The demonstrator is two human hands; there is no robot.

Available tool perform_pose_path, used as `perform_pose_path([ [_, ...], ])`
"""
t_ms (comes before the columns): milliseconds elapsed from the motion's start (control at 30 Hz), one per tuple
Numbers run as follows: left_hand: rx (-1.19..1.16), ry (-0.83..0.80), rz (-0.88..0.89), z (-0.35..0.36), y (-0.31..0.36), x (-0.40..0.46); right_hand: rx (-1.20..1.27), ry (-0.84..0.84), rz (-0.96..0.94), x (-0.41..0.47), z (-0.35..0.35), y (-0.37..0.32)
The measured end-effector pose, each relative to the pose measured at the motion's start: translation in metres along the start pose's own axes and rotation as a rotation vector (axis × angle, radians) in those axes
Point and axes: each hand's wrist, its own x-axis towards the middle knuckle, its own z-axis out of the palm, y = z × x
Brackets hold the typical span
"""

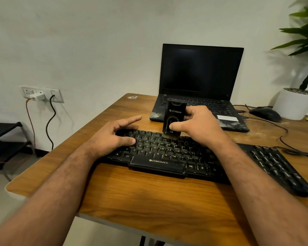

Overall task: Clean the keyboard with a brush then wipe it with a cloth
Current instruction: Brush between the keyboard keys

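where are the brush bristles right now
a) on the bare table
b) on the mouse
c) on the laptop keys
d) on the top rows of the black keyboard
d: the right hand holds the brush upright with its bristles down on the upper key rows of the keyboard, while the left hand rests on the keyboard's left end.

Open black laptop [199,82] sits at the far side of the wooden desk [149,196], screen dark. Mouse [265,114] and white potted plant [294,103] far right, wall socket [41,93] on the left.
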Motion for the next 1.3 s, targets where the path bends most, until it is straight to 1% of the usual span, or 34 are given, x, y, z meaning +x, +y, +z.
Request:
perform_pose_path([
  [33,0.005,0.002,-0.001,0.0,-0.001,0.0,-0.015,-0.008,0.005,0.0,0.001,0.001],
  [167,-0.028,-0.013,-0.01,0.0,-0.001,0.0,-0.055,0.085,0.003,0.001,-0.002,0.001],
  [267,-0.03,-0.009,-0.02,0.001,-0.001,-0.001,-0.047,0.021,0.008,-0.001,-0.003,0.0],
  [367,-0.024,-0.002,-0.028,0.0,-0.002,0.0,-0.095,0.09,0.025,0.0,0.0,0.0],
  [433,-0.024,0.0,-0.038,0.0,-0.003,0.001,-0.049,0.091,0.014,-0.001,0.0,-0.003],
  [600,-0.022,-0.003,-0.046,-0.002,-0.007,0.003,0.118,-0.119,-0.052,-0.019,0.019,-0.018],
  [667,0.021,0.003,-0.031,-0.002,-0.008,0.005,0.237,-0.287,-0.09,-0.026,0.027,-0.025],
  [700,0.045,0.001,-0.021,-0.002,-0.009,0.006,0.252,-0.362,-0.118,-0.027,0.029,-0.028],
  [733,0.055,0.001,-0.014,-0.002,-0.01,0.007,0.216,-0.387,-0.15,-0.028,0.032,-0.029],
  [767,0.055,0.007,-0.018,-0.003,-0.011,0.007,0.141,-0.349,-0.175,-0.026,0.035,-0.03],
  [833,0.035,0.019,-0.034,-0.002,-0.01,0.006,0.009,-0.17,-0.179,-0.021,0.037,-0.03],
  [867,0.024,0.016,-0.039,-0.001,-0.01,0.006,-0.003,-0.105,-0.173,-0.02,0.037,-0.029],
  [900,0.021,0.016,-0.04,-0.001,-0.011,0.006,0.015,-0.082,-0.18,-0.02,0.037,-0.027],
  [967,0.028,0.012,-0.022,-0.001,-0.011,0.006,0.074,-0.144,-0.209,-0.021,0.038,-0.026],
  [1033,0.021,0.011,-0.011,-0.002,-0.011,0.006,0.079,-0.215,-0.246,-0.024,0.044,-0.027],
  [1067,0.002,0.014,-0.019,-0.002,-0.012,0.007,0.058,-0.192,-0.249,-0.023,0.047,-0.027],
  [1167,-0.001,0.033,-0.041,-0.001,-0.012,0.006,0.005,-0.021,-0.205,-0.016,0.046,-0.026],
  [1200,0.006,0.034,-0.041,-0.001,-0.013,0.006,0.011,-0.013,-0.206,-0.015,0.044,-0.024],
  [1233,0.009,0.03,-0.042,-0.001,-0.012,0.006,0.034,-0.04,-0.209,-0.015,0.042,-0.023],
  [1300,0.02,0.024,-0.037,-0.001,-0.011,0.005,0.101,-0.147,-0.206,-0.018,0.042,-0.024],
])
